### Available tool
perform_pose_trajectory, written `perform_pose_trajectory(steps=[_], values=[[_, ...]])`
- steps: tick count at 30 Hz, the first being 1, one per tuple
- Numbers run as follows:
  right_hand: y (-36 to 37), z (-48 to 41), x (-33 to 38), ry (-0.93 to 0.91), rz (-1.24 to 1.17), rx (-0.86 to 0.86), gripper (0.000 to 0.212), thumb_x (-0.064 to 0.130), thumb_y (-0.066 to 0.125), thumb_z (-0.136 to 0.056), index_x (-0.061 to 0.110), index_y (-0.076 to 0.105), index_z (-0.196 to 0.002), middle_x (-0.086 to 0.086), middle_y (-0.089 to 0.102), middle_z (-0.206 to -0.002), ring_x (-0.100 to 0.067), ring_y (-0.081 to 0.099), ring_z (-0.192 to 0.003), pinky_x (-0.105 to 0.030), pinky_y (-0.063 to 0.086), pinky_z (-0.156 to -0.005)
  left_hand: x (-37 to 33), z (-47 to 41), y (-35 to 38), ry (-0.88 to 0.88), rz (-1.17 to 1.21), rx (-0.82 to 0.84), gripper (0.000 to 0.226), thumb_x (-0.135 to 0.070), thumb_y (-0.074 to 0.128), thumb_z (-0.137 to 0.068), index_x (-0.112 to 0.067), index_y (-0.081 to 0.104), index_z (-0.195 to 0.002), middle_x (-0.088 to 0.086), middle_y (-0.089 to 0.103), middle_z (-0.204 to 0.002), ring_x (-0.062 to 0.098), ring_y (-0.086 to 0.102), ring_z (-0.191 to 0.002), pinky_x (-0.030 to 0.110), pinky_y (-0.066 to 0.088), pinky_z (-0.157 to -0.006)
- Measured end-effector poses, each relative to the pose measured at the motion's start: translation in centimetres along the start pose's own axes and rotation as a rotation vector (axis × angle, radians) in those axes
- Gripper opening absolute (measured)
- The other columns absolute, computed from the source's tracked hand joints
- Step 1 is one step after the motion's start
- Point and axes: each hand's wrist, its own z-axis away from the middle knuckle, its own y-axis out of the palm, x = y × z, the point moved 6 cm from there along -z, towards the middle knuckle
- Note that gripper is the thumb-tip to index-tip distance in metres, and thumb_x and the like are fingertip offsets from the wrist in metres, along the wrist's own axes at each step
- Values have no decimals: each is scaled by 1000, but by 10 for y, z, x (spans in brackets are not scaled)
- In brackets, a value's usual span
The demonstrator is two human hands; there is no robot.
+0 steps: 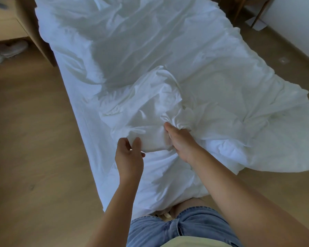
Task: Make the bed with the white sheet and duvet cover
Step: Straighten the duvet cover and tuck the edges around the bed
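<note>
So the person's standing at the foot end of the bed, denim shorts (177, 227) right at the bottom of the view, both arms reaching out over the mattress. The left hand (129, 154) is loose, fingers spread apart, just touching the near edge of a bunched lump of duvet cover (168, 104), not really clamped on anything that I can see. The right hand (181, 139) is the one doing the work: closed down on a twisted fistful of that same cover, looks like it's gathering a corner so it can be pulled straight, while the left comes in to take the other side. Under all that, the white sheet (82, 107) is already on the mattress and lies fairly flat along the left edge. The cover is a rumpled mess though, and its right side spills off the bed toward the wooden floor (34, 148), so that overhang is what'll need dragging back. Further off, a wooden unit (30, 24) sits tight against the far left corner with shoes (7, 52) tucked beneath, and chair legs (257, 11) stand by the far right, so not much room up there.
</note>
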Motion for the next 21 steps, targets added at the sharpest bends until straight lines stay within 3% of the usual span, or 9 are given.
perform_pose_trajectory(steps=[3,5,7,8,10,13,18,21], values=[[10,7,4,-31,237,181,41,61,65,-74,21,65,-83,2,70,-96,-14,63,-92,-23,47,-83,2,7,-17,58,19,-45,19,-24,54,-94,-18,45,-78,-1,54,-75,17,54,-72,26,44,-64],[21,19,6,16,489,380,60,75,69,-53,25,68,-88,10,70,-93,-7,63,-90,-19,46,-78,5,11,-19,80,21,2,24,-21,56,-93,-18,42,-73,-3,46,-70,15,45,-65,15,36,-55],[30,16,8,18,576,435,60,67,75,-56,21,72,-95,6,72,-92,-11,66,-89,-25,49,-78,4,14,-16,82,63,59,28,-18,58,-91,-16,40,-71,-4,41,-64,8,39,-59,13,34,-53],[33,12,11,11,524,412,51,57,76,-64,17,73,-95,2,73,-91,-15,67,-88,-31,51,-80,3,13,-15,75,103,73,25,-17,58,-91,-16,42,-72,-2,44,-65,7,44,-60,13,38,-58],[40,6,18,14,340,363,37,43,73,-76,11,73,-94,-8,73,-97,-22,67,-94,-41,48,-96,3,7,-16,16,238,93,11,-15,56,-93,-13,53,-83,2,59,-78,12,58,-75,24,50,-75],[40,-3,29,25,176,295,42,42,66,-83,8,69,-107,-13,67,-113,-26,61,-109,-44,40,-106,10,-6,-12,-113,350,203,13,-14,53,-94,-19,62,-102,-3,63,-109,13,60,-104,30,49,-89],[10,-14,64,58,-474,216,44,29,43,-98,-4,56,-124,-22,60,-122,-33,58,-112,-47,42,-101,19,-32,12,-66,-39,409,43,-16,55,-94,-24,44,-135,-8,47,-135,12,41,-129,25,33,-101],[-3,-13,69,80,-518,228,45,30,34,-100,-2,57,-120,-21,62,-119,-32,58,-112,-44,42,-100,0,-44,30,133,-252,433,53,-27,63,-89,-24,42,-138,-4,46,-139,12,44,-125,17,31,-96]])
